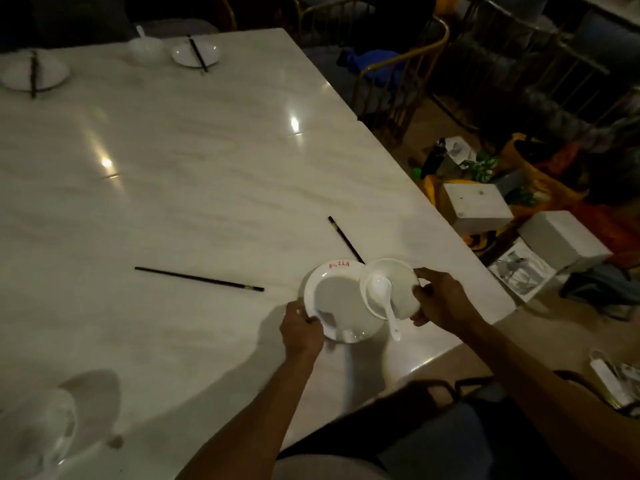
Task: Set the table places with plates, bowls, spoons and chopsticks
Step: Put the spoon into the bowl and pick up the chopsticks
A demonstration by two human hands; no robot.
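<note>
Step in hand, by my reading: laying the near-right place; far places already carry plates with chopsticks across them.

Left hand (300, 329) grasps the near-left rim of the plate (337, 299), thumb over the edge, fingers curled beneath; right hand (438, 297) grasps the bowl (398, 289) by its right wall, fingers wrapped round it. Bowl overlaps the plate's right rim and tilts; spoon (384, 299) lies in the bowl, handle sticking out toward the near edge; whether plate or bowl touches the table (173, 188) I cannot tell.

One chopstick (199, 279) lies loose on the table left of the plate; a second (346, 240) lies just beyond it, its near end hidden behind the crockery.

Next move likely calls for: plate set flat near the edge; bowl levelled and parted from the plate so the spoon does not slide out; then both chopsticks gathered and paired at this place.
</note>
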